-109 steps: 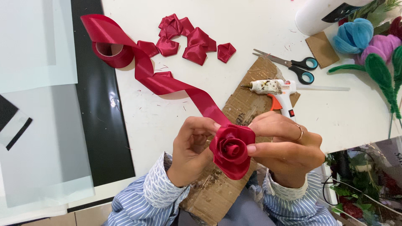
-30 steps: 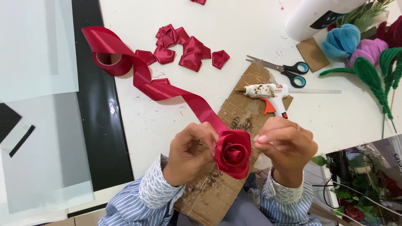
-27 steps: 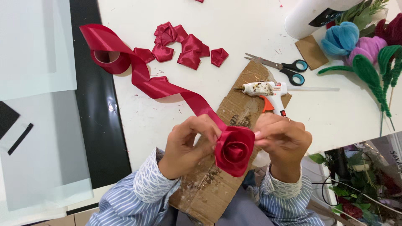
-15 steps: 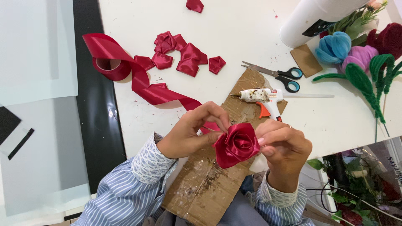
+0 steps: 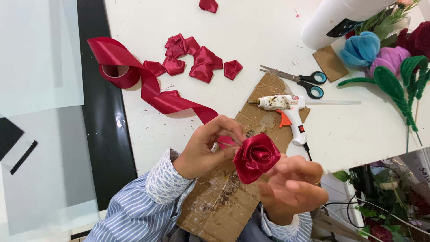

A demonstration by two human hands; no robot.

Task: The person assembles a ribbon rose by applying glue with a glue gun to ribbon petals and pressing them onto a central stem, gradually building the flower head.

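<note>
Above cardboard (image 5: 224, 201), left hand (image 5: 208, 148) pinching ribbon rose (image 5: 256, 157), right hand (image 5: 293, 188) cupping beneath

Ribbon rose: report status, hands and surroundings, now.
Left hand pinching ribbon at the rose. Right hand gripping rose from below. Glue gun lying on cardboard just beyond; scissors behind it.

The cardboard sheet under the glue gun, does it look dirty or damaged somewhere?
Yes. The cardboard sheet carries shiny smears and dark crusted spots near the hands, probably dried glue. The white glue gun lying on it is also stained brown along its barrel. No tear is visible.
</note>
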